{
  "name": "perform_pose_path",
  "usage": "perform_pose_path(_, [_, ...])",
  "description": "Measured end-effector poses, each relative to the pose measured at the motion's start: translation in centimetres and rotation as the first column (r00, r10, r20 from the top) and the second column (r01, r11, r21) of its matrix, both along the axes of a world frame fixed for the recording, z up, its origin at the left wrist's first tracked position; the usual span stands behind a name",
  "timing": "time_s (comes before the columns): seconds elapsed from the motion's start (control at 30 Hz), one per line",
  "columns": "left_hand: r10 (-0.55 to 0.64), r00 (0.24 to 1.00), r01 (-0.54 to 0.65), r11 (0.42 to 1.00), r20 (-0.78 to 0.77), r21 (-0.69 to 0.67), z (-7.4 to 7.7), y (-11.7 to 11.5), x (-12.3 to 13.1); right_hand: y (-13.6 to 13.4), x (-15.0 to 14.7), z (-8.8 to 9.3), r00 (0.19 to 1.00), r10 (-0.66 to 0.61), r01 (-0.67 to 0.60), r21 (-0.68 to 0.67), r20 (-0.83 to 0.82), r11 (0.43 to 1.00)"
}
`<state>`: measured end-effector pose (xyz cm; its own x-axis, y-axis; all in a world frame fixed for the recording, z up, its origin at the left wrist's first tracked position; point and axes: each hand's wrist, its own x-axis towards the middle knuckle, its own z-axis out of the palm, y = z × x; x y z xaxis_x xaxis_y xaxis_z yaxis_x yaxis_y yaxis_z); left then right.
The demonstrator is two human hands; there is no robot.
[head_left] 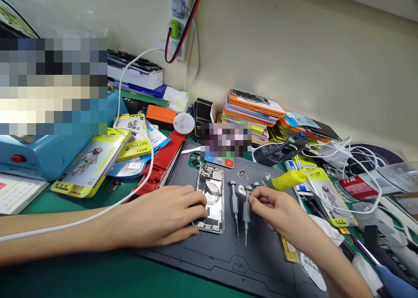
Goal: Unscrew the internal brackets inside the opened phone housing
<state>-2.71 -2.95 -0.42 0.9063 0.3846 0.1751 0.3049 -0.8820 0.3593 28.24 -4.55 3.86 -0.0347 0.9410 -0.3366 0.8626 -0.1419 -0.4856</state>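
Note:
An opened smartphone lies on the dark grey work mat, its inner parts and a round coil showing. My left hand holds the phone along its left edge, fingers bent over the rim and thumb near the lower left corner. To the right of the phone, my right hand has thumb and forefinger pinched at the upper part of a grey screwdriver, whose tip points towards me. Beside it lies a second grey screwdriver. Small metal pieces are on the mat above them.
Yellow battery packs and a blue machine stand at left. A white cable crosses above my left forearm. A yellow bottle, a tool holder and tangled cables crowd the right. Stacked boxes line the wall.

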Motion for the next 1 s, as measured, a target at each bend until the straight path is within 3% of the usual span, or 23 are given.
perform_pose_path(0.1, [-0.014, 1.0, 0.014, 1.0, 0.022, 0.009, 0.1, 0.1, -0.1, 0.2, -0.3, 0.0, 0.999, 0.004, -0.005, -0.007, -0.053, 1.0])
perform_pose_path(0.33, [-0.012, 0.999, 0.011, 0.998, 0.03, 0.056, 0.1, 0.0, -0.1, -0.2, -2.0, -0.6, 0.997, -0.064, 0.062, 0.039, 0.036, 0.997])
perform_pose_path(0.6, [-0.013, 1.0, 0.013, 0.999, 0.01, 0.032, -0.1, -0.1, -0.2, -0.3, -1.5, -0.7, 0.999, -0.051, 0.051, 0.051, -0.01, 0.997])
perform_pose_path(0.8, [-0.013, 1.0, 0.012, 0.999, 0.009, 0.035, -0.2, -0.2, -0.2, -0.1, -2.6, -0.4, 0.998, -0.05, 0.043, 0.133, 0.046, 0.99])
perform_pose_path(1.0, [-0.014, 1.0, 0.013, 0.999, 0.023, 0.049, -0.3, -0.2, -0.2, 0.4, -4.3, -0.4, 0.99, -0.024, 0.006, 0.128, 0.137, 0.992])
